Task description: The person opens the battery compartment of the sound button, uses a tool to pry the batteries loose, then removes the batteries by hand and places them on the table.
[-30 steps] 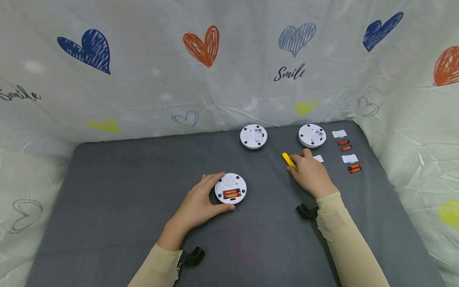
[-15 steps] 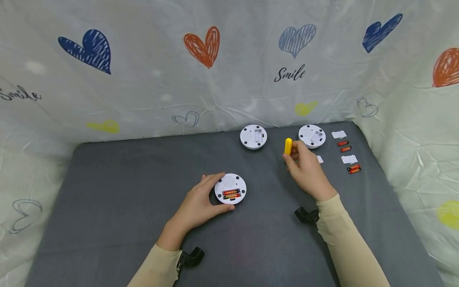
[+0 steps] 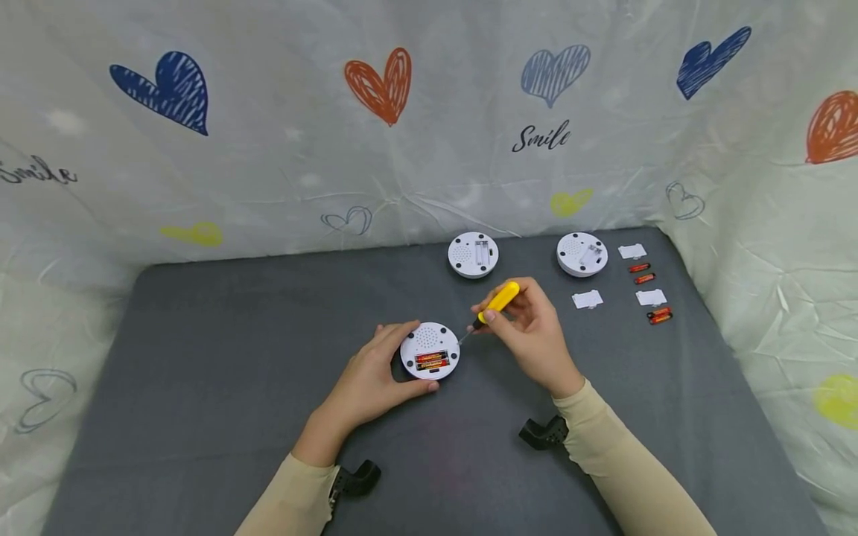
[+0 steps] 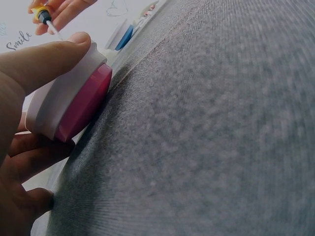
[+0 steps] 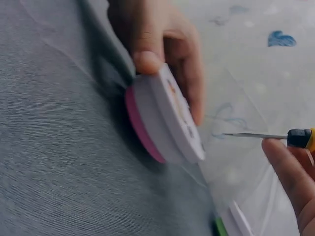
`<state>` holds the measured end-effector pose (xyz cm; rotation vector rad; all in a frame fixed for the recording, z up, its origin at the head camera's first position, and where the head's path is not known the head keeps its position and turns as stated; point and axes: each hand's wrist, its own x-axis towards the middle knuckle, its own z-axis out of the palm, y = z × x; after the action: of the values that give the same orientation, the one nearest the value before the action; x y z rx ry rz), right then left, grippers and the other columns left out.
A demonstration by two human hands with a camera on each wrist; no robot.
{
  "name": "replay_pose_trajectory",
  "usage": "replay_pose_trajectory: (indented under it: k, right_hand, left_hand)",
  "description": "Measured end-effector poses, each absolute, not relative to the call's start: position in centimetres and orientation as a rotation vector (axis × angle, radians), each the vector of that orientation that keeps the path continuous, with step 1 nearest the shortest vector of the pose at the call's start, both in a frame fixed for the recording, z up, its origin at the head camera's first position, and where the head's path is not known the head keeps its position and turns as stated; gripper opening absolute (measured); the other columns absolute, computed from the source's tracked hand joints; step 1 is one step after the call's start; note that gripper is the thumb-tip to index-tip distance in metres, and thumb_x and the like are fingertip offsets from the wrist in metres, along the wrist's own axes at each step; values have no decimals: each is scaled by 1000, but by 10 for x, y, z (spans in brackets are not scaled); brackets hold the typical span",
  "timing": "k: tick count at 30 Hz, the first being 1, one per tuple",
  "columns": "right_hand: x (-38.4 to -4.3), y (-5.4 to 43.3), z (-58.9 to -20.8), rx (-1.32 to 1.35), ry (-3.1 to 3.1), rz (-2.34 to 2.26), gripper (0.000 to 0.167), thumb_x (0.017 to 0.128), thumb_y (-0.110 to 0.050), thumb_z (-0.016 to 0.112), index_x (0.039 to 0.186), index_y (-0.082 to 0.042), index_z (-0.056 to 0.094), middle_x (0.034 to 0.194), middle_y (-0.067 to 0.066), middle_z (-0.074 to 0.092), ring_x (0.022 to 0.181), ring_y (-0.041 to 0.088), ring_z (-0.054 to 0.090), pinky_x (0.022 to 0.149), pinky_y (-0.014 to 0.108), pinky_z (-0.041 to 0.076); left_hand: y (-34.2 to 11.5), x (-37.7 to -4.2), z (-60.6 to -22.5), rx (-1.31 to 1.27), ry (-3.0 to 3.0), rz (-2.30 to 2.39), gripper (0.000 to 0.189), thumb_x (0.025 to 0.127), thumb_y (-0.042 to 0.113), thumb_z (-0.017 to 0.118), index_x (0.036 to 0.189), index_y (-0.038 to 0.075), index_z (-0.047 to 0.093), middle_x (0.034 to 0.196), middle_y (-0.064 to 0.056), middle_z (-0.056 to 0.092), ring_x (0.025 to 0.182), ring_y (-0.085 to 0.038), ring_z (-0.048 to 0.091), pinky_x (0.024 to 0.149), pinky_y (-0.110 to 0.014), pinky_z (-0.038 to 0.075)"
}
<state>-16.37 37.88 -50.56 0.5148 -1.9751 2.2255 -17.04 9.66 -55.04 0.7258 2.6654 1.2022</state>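
My left hand (image 3: 369, 380) grips a round white device (image 3: 425, 336) by its rim, thumb at the near side and fingers at the far side. Two red-and-black batteries (image 3: 432, 360) lie side by side in its uncovered compartment. Underneath, its pink base (image 4: 88, 105) shows in the left wrist view. A small screwdriver (image 3: 503, 296) with a yellow handle is pinched in my right hand (image 3: 532, 339). The screwdriver's thin metal shaft (image 5: 256, 135) points at the device, and in the right wrist view a gap separates tip and device.
Two more round white devices (image 3: 473, 255) (image 3: 582, 254) stand at the back, their battery compartments uncovered. To the right on the grey cloth (image 3: 201, 372) lie white battery covers (image 3: 588, 299) and several loose batteries (image 3: 660, 315). A printed curtain (image 3: 268, 171) rises behind.
My right hand lifted the screwdriver beside the far-right device, then carried it left and nearer, turning its tip down to the held device. The left hand kept its place.
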Motion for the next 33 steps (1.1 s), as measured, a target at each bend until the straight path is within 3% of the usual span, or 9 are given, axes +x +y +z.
replay_pose_trajectory:
  k: [12, 21, 29, 33]
  right_hand:
    - [-158, 363, -518, 616, -1987, 2229, 36, 95, 21, 71, 121, 8, 50, 113, 29, 64, 103, 40, 74, 85, 49, 65]
    - [-157, 360, -521, 669, -2008, 2162, 43, 91, 24, 73, 126, 11, 52, 113, 30, 59, 103, 27, 75, 84, 46, 66]
    - [-155, 361, -521, 641, -2036, 2213, 36, 96, 19, 71, 124, 5, 52, 114, 27, 58, 103, 48, 71, 85, 49, 66]
    - [-155, 361, -527, 637, -1972, 2266, 32, 100, 15, 69, 122, 8, 46, 114, 30, 55, 104, 46, 72, 83, 49, 66]
  left_hand:
    - [96, -172, -552, 729, 2649, 1195, 100, 81, 45, 99, 162, 10, 52, 156, -10, 57, 148, -33, 53, 132, -54, 23]
    - [96, -170, -551, 733, 2664, 1181, 101, 80, 45, 100, 162, 10, 52, 156, -11, 57, 148, -34, 53, 131, -55, 23]
    - [97, -170, -551, 714, 2667, 1181, 100, 80, 44, 101, 161, 10, 53, 155, -9, 59, 148, -33, 54, 132, -54, 22]
    - [97, -170, -550, 726, 2669, 1205, 101, 78, 42, 102, 160, 10, 54, 154, -9, 60, 147, -34, 55, 131, -55, 24]
